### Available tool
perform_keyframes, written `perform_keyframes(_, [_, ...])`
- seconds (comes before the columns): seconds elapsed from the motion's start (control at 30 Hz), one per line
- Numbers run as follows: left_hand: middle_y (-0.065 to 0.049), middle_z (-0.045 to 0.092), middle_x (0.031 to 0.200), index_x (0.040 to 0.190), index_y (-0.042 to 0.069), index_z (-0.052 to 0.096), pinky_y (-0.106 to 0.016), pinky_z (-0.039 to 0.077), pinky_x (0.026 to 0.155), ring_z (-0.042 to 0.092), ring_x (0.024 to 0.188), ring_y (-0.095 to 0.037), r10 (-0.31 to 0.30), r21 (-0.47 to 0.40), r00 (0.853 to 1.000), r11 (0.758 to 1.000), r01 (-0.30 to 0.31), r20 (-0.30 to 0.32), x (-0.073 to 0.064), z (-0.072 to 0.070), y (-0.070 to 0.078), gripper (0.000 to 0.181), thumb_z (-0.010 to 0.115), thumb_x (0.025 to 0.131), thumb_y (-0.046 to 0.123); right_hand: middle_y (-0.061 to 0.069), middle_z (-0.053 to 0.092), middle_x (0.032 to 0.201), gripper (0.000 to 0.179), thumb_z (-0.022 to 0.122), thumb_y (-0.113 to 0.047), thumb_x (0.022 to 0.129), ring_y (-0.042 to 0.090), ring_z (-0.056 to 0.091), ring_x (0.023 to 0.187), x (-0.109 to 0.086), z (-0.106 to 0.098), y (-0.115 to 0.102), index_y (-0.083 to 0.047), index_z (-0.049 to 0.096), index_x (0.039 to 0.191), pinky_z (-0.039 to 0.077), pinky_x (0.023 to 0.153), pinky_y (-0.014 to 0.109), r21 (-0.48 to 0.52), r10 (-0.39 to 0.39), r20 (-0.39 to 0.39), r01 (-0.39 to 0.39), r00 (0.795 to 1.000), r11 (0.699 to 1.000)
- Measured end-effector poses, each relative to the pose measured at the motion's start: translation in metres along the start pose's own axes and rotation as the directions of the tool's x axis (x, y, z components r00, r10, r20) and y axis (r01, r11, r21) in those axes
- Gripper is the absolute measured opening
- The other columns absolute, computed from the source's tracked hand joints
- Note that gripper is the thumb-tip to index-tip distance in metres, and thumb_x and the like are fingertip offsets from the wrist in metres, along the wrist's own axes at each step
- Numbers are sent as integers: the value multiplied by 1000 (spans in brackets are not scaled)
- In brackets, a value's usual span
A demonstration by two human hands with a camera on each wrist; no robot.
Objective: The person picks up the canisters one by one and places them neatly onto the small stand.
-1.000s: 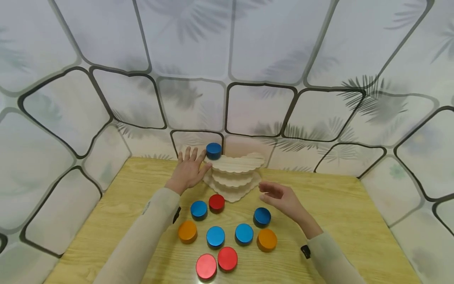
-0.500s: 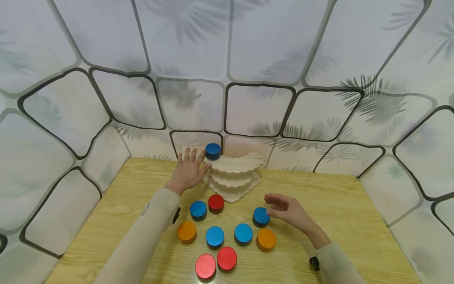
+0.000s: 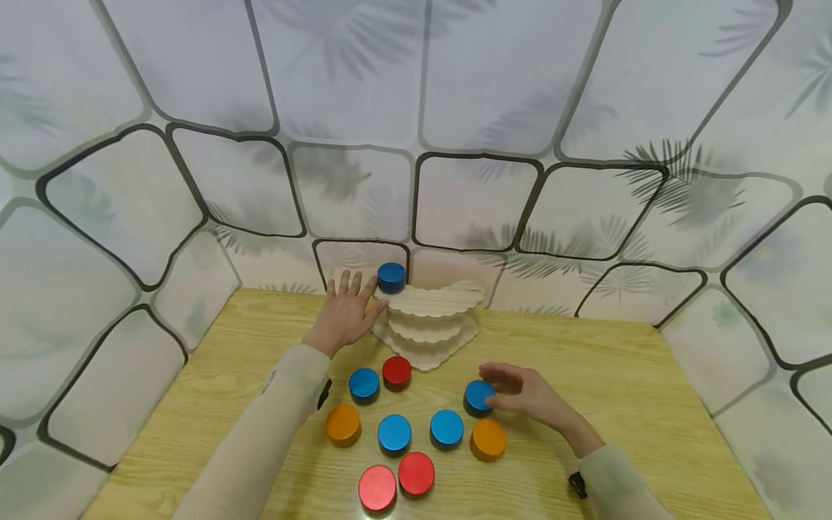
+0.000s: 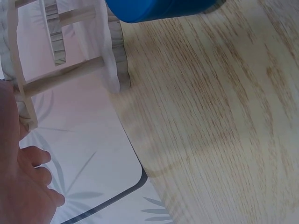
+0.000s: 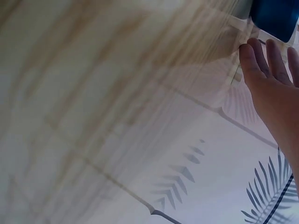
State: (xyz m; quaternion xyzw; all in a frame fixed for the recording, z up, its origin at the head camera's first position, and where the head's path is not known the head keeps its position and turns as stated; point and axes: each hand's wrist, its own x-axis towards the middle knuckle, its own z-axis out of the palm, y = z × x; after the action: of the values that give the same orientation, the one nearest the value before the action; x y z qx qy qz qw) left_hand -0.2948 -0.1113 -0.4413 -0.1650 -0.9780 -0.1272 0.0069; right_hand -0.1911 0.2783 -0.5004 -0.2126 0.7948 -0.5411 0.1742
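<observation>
My left hand (image 3: 344, 314) lies at the left end of a pale wooden tiered stand (image 3: 435, 301) with scalloped edges, fingers spread and thumb against the stand. A dark blue round block (image 3: 391, 276) sits on the stand's upper left end, close to the left fingertips. In the left wrist view the left hand (image 4: 28, 186) is beside the stand (image 4: 114, 56). My right hand (image 3: 523, 390) is at the right side of another blue round block (image 3: 479, 398), with fingers loosely bent and thumb over its near edge. In the right wrist view its fingers (image 5: 275, 65) hold nothing.
On the wooden table (image 3: 585, 375) lie several round blocks: a red one (image 3: 397, 372), a blue one (image 3: 364, 384), an orange one (image 3: 343, 424), another orange one (image 3: 488, 439) and more blue and red ones nearer me. A patterned wall (image 3: 481, 195) stands behind.
My right hand has moved away from the stand, down and slightly right, to the blue block at its side. The left hand has stayed at the stand.
</observation>
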Motion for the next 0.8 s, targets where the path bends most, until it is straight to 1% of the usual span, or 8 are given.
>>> perform_keyframes(0.07, [-28,22,172,169,12,26,-71,9,128,9,162,-51,0,6,1000,1000,0,1,0,0,0,71,30,113,55,30,55,152,64,77,-16,98,46,55,140,1,0,1,7,50,152,50,110,20,-4,1,10,-1,1000,1000])
perform_keyframes(0.13, [-28,21,172,169,13,25,-71,9,128,9,162,-51,0,6,1000,1000,0,4,0,-1,0,70,30,113,55,30,56,151,64,77,-17,98,38,58,139,2,1,2,6,51,151,48,108,15,-15,0,16,1,1000,1000])
perform_keyframes(0.23, [-28,21,172,169,13,25,-71,8,128,8,162,-50,-4,-4,1000,1000,5,9,0,-2,0,71,31,113,56,30,56,151,64,77,-16,97,21,62,136,2,2,4,6,51,151,47,108,13,-27,-10,26,10,1000,1000])
perform_keyframes(0.33, [-28,20,173,169,13,24,-71,7,128,7,162,-50,-8,-6,1000,1000,8,14,-1,-2,0,71,31,113,56,30,55,152,65,78,-16,97,8,62,133,3,3,5,6,51,151,46,108,13,-32,-8,35,10,999,999])
perform_keyframes(0.43, [-28,20,173,169,14,24,-71,8,128,7,162,-50,-7,-7,1000,1000,7,16,0,-2,0,71,31,113,57,29,55,152,65,79,-17,96,4,61,133,3,3,5,5,52,151,45,108,12,-43,-5,41,7,999,999])
perform_keyframes(0.53, [-28,20,173,169,14,25,-71,7,129,8,162,-50,-5,-12,1000,1000,6,15,1,-2,0,71,30,113,57,28,54,153,66,79,-18,96,10,60,136,3,2,4,5,51,152,44,108,11,-56,1,50,2,999,998])
perform_keyframes(0.73, [-28,21,172,169,14,26,-71,7,128,8,162,-50,-5,-9,1000,1000,6,14,2,-2,-1,71,30,113,57,27,54,155,67,79,-20,97,37,55,142,3,1,2,4,50,153,42,109,10,-76,17,83,-11,996,997])
perform_keyframes(0.8, [-29,21,172,169,13,26,-71,8,128,8,162,-51,-5,-6,1000,1000,5,12,2,-1,-1,71,30,113,57,27,54,155,67,78,-19,97,42,54,142,3,0,1,4,51,153,43,108,11,-84,19,93,-12,995,996])
